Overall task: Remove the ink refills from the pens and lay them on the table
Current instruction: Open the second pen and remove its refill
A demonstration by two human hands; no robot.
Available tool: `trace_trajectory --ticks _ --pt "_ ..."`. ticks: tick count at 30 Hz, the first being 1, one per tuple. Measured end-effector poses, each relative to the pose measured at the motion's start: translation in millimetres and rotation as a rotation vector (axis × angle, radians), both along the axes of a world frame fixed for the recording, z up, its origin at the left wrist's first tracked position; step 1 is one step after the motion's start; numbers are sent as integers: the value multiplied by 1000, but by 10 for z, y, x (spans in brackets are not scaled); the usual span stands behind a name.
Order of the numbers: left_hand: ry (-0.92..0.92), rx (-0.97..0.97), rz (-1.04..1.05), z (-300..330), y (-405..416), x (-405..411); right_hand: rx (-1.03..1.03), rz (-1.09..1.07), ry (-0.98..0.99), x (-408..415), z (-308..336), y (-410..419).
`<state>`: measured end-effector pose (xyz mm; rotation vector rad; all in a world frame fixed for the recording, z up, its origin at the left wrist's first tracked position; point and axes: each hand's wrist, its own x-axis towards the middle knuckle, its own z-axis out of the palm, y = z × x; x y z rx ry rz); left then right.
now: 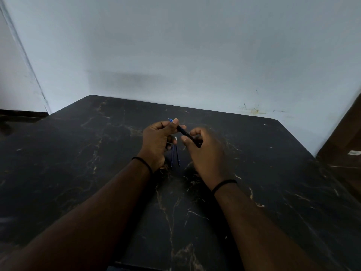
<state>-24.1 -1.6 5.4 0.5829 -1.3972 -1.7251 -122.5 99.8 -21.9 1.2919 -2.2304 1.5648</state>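
Above the middle of the black, gold-veined marble-look table (pixel 254 173), nearer its far edge than its near one, both of the person's hands are raised and share one dark, slim plastic pen (pixel 184 132). The left hand (pixel 158 141) has its fingers curled round the pen's far end, with the thumb laid on top, and a short blue tip (pixel 170 120) pokes out beyond the thumb toward the table's far left corner. The right hand (pixel 205 151) pinches the pen's near end between curled fingers and thumb, and the pen's dark butt shows just under that hand's knuckles. The pen runs at a slant, from the far left down to the near right, and is held clear of the tabletop.

On the table below the gap between the two hands lie two thin blue ink refills (pixel 175 156), close side by side and nearly parallel, pointing roughly from the far edge toward the near edge. Their far ends pass under the left hand's fingers, so how far they reach cannot be told. Each wrist carries a thin black band, the left wristband (pixel 143 162) and the right wristband (pixel 224 184). A pale grey-blue painted wall (pixel 195 55) rises right behind the table's far edge, with a small yellowish smear low down toward the far right corner.
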Motion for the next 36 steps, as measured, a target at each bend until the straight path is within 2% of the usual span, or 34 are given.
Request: trace_trajectory --ticks 4,10,14,19,25,30,33,36 --pt "2 -2 -7 -17 -22 -8 -37 -20 27 -3 -19 16" --pt "7 -7 9 -22 -40 -3 65 -15 93 -12 -26 -2" --pt "-3 -6 11 -20 -24 -9 16 -3 -3 10 0 -1" --pt "8 -22 -18 -16 -47 1 -36 4 42 23 13 40" --pt "47 -71 -67 -10 -109 40 41 32 96 48 62 55" --pt "29 -117 -31 25 -116 49 27 71 -29 87 76 31" --pt "-99 -242 203 60 -195 89 8 26 -84 105 58 1" --pt "-527 -573 537 48 -343 196 -21 -32 -92 50 45 14"
